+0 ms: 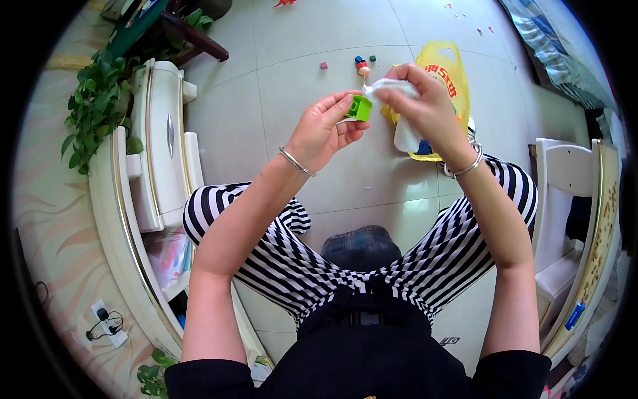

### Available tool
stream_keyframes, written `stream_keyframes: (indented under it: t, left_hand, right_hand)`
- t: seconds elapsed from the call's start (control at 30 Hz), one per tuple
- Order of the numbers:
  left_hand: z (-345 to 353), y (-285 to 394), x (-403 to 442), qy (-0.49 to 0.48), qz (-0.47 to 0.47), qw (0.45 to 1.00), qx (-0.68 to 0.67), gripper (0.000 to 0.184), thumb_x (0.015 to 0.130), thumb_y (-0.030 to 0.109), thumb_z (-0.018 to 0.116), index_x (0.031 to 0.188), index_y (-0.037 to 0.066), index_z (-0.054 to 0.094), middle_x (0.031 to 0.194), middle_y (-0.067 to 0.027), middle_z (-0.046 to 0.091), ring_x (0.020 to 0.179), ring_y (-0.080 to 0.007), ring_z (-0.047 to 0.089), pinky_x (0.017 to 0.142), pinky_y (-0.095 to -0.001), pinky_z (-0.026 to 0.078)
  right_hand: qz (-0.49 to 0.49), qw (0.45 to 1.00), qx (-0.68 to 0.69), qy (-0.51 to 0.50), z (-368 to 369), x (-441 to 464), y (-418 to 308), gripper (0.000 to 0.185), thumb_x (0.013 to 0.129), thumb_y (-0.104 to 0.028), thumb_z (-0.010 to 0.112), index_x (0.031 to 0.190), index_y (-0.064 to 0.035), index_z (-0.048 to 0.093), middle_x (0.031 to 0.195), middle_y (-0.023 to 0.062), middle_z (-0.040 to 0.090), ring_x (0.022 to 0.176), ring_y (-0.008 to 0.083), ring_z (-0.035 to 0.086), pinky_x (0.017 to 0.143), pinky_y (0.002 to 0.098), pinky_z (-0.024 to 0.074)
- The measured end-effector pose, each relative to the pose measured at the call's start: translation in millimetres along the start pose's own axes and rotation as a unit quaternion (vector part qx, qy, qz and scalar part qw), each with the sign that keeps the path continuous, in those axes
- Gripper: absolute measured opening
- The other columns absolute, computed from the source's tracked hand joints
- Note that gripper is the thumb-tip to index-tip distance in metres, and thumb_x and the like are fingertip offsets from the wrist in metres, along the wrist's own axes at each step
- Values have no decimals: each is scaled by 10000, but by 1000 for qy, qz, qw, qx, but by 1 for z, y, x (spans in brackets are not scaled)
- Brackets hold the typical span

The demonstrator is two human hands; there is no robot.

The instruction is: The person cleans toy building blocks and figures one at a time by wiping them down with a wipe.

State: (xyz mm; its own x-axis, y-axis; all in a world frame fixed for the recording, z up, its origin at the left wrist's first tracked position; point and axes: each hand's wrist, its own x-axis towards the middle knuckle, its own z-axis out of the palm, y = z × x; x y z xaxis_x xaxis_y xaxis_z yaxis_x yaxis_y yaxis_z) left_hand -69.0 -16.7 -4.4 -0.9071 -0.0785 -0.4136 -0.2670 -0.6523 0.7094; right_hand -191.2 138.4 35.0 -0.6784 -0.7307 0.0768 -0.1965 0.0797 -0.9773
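My left hand (324,128) is closed on a bright green toy block (362,108), with its hollow side partly facing up. Just to the right, my right hand (428,103) pinches a white cloth or tissue (405,135); I cannot tell which. One twisted end of it reaches the block's upper edge, and the rest hangs below my fingers. Behind my right hand a yellow plastic bag (458,66) with red lettering lies on the floor, and something dark blue shows near its lower end.
Small toy pieces lie beyond my hands: a red and white one (363,69), a pink cube (323,66) and a dark green cube (373,58). White furniture stands at left (159,133) and right (565,159). A leafy plant (100,106) hangs at the left.
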Motion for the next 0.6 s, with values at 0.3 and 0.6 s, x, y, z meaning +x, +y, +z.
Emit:
stream_keyframes:
  t: [0.3,0.6]
  left_hand:
    - [-1,1,-2,-2,6,999,-37,221,951,258,523,1106,101,516,1000,-35,615,861,-151,628,700,-238,510]
    - [0,-4,-5,-75,29,997,-13,223,968,229,489,1148,105,536,967,-30,623,836,-157,623,672,-249,480]
  right_hand:
    - [53,998,28,7,-2,3,6,202,832,-162,681,951,-9,623,779,-13,613,691,53,539,646,212,447]
    - [47,996,12,-70,2,1,2,198,840,-164,664,941,5,636,780,17,613,738,74,552,673,225,450]
